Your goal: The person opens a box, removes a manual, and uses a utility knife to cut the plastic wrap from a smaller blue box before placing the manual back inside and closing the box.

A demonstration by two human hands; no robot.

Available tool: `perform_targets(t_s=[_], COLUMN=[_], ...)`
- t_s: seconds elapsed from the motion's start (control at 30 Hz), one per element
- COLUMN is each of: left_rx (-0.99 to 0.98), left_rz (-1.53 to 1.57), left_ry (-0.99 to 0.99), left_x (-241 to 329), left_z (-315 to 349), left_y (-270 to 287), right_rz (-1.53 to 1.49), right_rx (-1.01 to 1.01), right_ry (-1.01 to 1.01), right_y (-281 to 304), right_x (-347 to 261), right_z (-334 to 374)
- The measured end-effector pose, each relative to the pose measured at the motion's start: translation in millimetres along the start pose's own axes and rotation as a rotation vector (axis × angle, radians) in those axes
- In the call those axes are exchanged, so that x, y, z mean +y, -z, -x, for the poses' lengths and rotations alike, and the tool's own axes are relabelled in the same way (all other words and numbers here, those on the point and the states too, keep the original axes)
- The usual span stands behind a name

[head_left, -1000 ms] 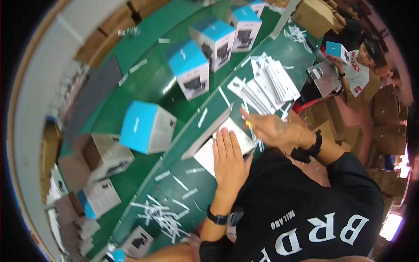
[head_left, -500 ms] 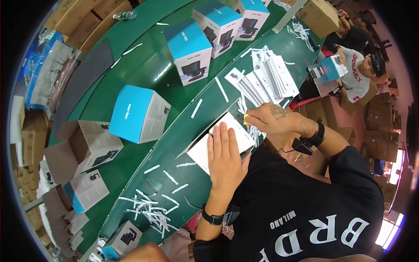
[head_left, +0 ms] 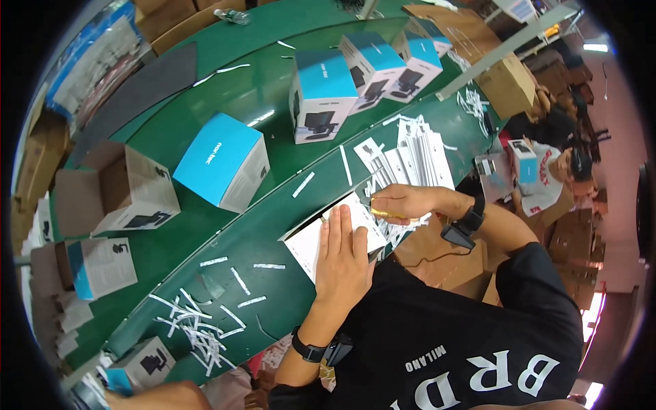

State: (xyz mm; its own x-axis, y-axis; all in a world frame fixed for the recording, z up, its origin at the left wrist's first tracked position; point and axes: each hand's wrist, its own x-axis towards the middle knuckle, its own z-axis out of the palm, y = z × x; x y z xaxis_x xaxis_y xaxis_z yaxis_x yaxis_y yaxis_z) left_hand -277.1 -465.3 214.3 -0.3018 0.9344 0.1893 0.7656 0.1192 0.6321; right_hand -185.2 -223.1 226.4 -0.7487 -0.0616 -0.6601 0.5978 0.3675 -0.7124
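My left hand (head_left: 342,263) lies flat with its fingers stretched out, on the white top of a box (head_left: 304,247) at the near edge of the green table. A dark gap runs along the far side of that white top. My right hand (head_left: 404,202) is closed around a small yellow object (head_left: 387,214), whose kind I cannot make out. It is just past the box's right corner, above a heap of white paper strips (head_left: 410,229). Beyond it lies a fanned stack of white printed leaflets (head_left: 413,157).
Blue-topped cartons stand across the table: one nearby (head_left: 222,164), several in a row (head_left: 324,96) at the back. An open carton (head_left: 133,191) is at the left. Loose strips (head_left: 198,328) lie at the front left. Another person's forearm (head_left: 160,396) enters below; a co-worker (head_left: 547,178) holds a carton at the right.
My right hand has come in toward the box's corner, showing more of the yellow object. My left hand still presses flat on the white top. The whole view has shifted.
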Motion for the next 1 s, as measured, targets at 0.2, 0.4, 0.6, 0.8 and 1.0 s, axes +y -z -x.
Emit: perform_targets(t_s=[0.2,0.4,0.6,0.8,1.0], left_rx=[0.045,0.127,0.169,0.165,0.148], left_rz=[0.01,0.011,0.027,-0.202,-0.333], left_ry=[-0.015,-0.029,-0.007,-0.025,-0.047], left_x=[-6.1,-6.9,-6.5,-7.2,10.3], left_z=[9.3,15.3,33.1,41.4,59.5], left_y=[-3.6,-4.8,-3.9,-24.3,-17.2], right_rz=[0.681,0.755,-0.32,0.943,0.444], right_rx=[0.274,0.3,-0.112,-0.051,0.561], right_ry=[0.331,0.286,-0.157,-0.185,0.21], right_y=[-10.6,-14.7,-31.9,-54.9,-83.9], right_x=[-29.7,-47.5,47.5,-17.9,-106.6], right_z=[0.1,6.5,87.5,118.0,22.9])
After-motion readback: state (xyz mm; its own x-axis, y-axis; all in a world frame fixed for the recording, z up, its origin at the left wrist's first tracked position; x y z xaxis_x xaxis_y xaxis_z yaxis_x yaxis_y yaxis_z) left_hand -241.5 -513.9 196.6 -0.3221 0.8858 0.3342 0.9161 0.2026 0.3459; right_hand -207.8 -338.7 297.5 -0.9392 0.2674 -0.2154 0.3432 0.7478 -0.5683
